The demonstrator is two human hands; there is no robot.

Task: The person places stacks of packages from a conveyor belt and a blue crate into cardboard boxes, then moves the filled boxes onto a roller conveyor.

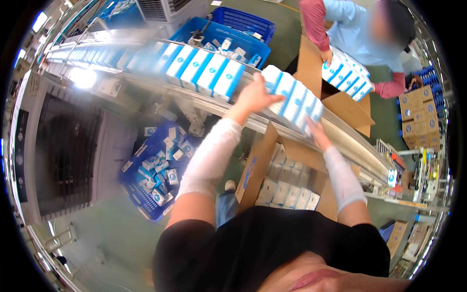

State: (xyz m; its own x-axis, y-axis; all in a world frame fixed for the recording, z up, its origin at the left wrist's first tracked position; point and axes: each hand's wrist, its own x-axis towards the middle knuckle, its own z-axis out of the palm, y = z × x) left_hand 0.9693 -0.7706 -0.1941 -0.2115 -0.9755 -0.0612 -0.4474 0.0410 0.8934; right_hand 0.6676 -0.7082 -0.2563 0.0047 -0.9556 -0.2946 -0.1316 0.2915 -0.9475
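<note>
**Row of boxes clamped between both hands on the conveyor**

Where the two white-sleeved forearms rise from the lower edge, an open carton (272, 160) is seen directly beneath them, already lined with upright white boxes. A blue crate of loose small boxes (155, 175) is set on the floor to the left of it. Above the carton, a row of white-and-blue boxes (292, 97) is held on the conveyor (340, 134), its long axis running along the belt, from upper left to lower right. The left hand (255, 95) is pressed with spread fingers against the upper-left end of the row; the right hand (316, 131) is set against the lower-right end, mostly hidden, so its grip cannot be told fully. The row lies between the hands, with the carton just below and nearer the body; the raised carton flap and the conveyor rail stand between row and carton. Further up the belt, a second row of boxes (204, 68) is queued. Beyond the belt, a co-worker's hands are placed on another batch (345, 73) over a separate carton (311, 61)
</note>
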